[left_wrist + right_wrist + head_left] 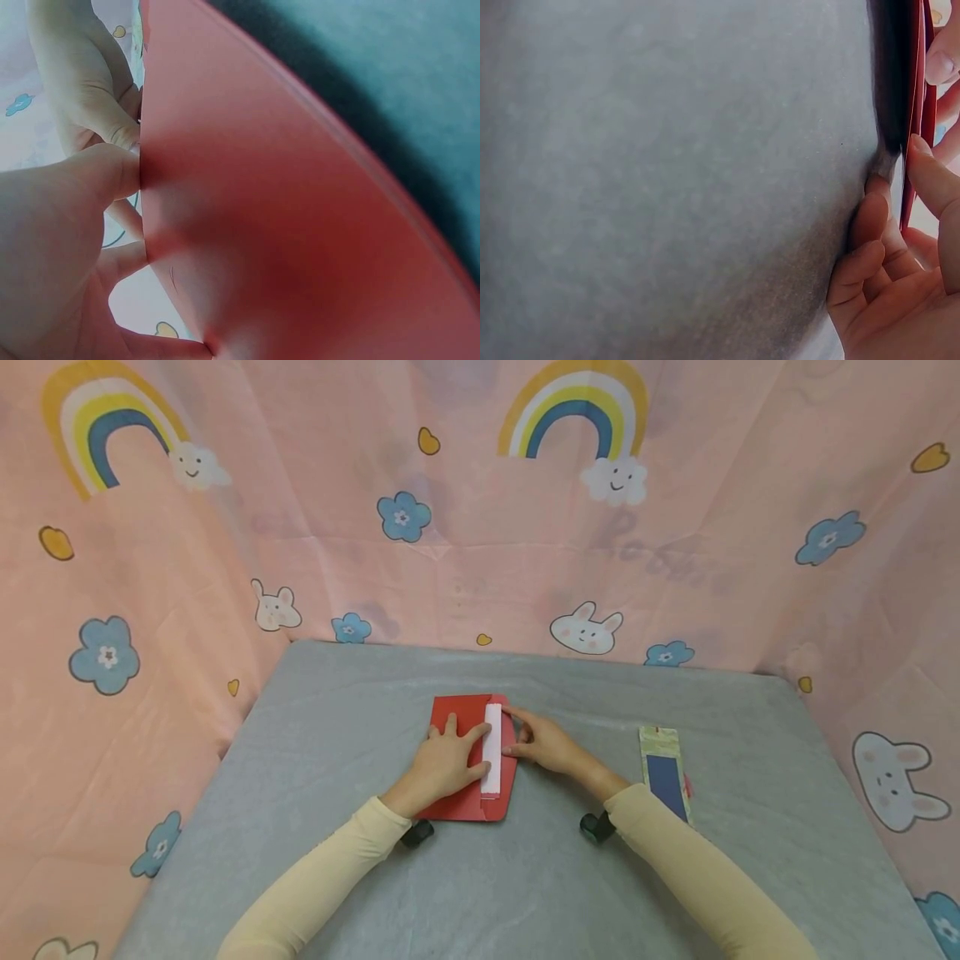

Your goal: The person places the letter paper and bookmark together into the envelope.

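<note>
A red envelope (pixel 459 793) lies on the grey cloth, its lighter red flap (pixel 509 777) unfolded to the right. White paper (pixel 492 747) shows along its opening. My left hand (pixel 442 762) rests on the envelope with fingers spread, and some fingertips reach the white paper. In the left wrist view, the fingertips of the left hand (pixel 60 247) press on the red surface. At the flap's right edge is my right hand (pixel 551 744). Up close in the right wrist view, the right hand (pixel 900 277) pinches the flap's edge, thumb on one side and fingers at the other.
A light green packet (pixel 660 739) with a dark blue panel lies to the right, partly behind the right forearm. The grey-covered table (pixel 337 710) is bounded by a pink printed curtain (pixel 465 568) at the back and sides. Small dark devices (pixel 597 827) sit at the wrists.
</note>
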Demonstrator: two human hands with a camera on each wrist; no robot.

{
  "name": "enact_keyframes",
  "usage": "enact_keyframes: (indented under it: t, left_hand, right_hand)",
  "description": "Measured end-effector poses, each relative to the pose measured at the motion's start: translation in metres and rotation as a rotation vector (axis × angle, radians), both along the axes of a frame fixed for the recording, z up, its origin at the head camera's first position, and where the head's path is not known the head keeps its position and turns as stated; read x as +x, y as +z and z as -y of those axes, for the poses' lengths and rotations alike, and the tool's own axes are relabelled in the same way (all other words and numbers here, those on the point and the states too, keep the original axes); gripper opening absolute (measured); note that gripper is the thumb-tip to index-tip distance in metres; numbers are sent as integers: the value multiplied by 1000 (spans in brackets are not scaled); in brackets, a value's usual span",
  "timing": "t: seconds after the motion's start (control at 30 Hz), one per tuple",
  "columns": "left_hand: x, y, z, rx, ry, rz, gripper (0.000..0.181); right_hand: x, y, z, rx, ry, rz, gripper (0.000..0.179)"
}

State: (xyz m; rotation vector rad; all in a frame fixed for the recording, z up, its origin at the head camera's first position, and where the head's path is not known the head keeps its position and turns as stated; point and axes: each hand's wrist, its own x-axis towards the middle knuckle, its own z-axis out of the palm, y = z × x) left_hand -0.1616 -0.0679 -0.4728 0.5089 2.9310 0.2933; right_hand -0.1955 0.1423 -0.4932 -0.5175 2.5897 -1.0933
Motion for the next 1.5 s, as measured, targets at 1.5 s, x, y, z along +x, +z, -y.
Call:
enact_keyframes:
  t: [1.5]
  left_hand:
    - [0,1,1,0,-5,-2,67]
  right_hand:
    - [-2,3,4,15,2,-5,76]
